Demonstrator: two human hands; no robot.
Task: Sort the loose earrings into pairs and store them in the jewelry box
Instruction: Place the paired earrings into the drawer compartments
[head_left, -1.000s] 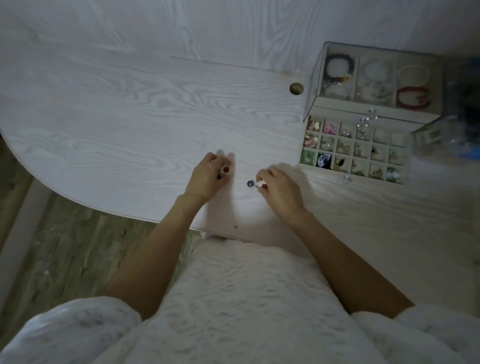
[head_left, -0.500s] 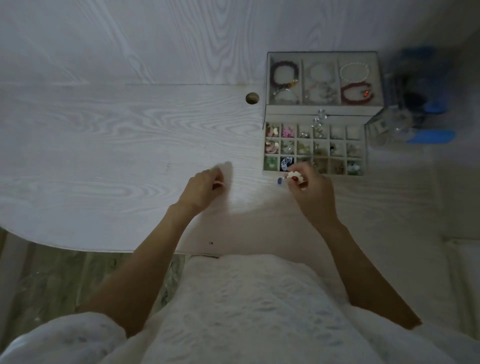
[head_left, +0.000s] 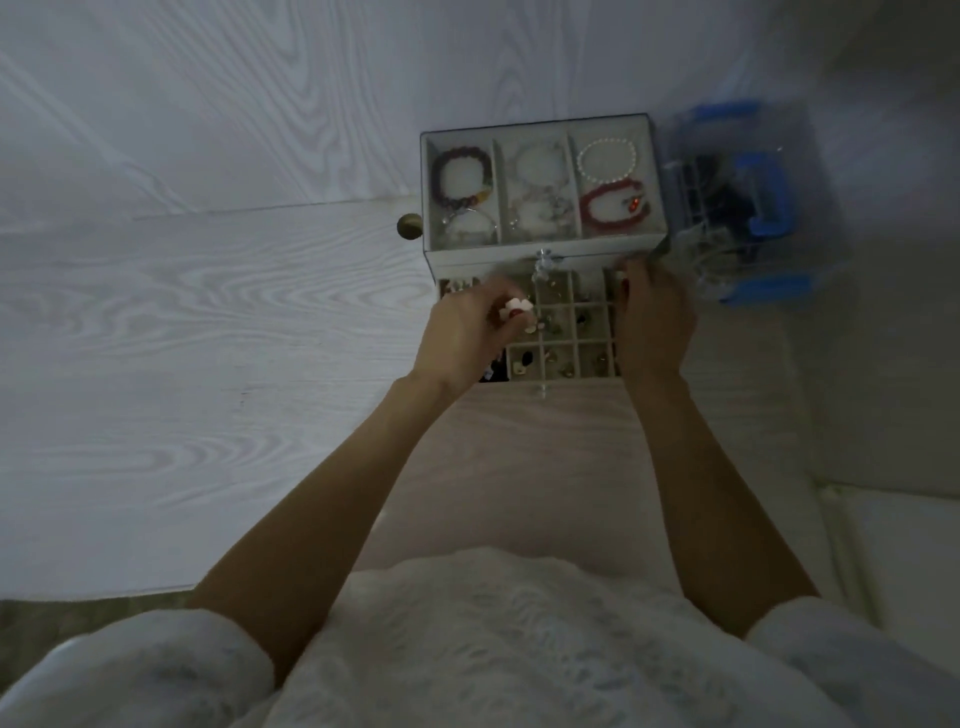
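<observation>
The jewelry box (head_left: 467, 259) stands at the back of the white table, with bracelets in its glass-topped upper tray. Its lower drawer (head_left: 574, 343) is pulled out toward me and its small square compartments hold earrings. My left hand (head_left: 460, 338) hovers over the drawer's left side and pinches a small white earring (head_left: 519, 304) at its fingertips. Over the drawer's right side is my right hand (head_left: 655, 325), fingers curled down at the far right corner compartment. Whether it holds anything is hidden. Both hands cover part of the drawer.
A clear plastic organiser with blue parts (head_left: 753, 208) stands right beside the box on the right. A round brass cable hole (head_left: 409, 226) lies just left of the box. The table's curved front edge (head_left: 104, 592) runs at lower left.
Both hands have left the table in front of me and risen over the open drawer. The view has swung right, bringing the box closer to centre.
</observation>
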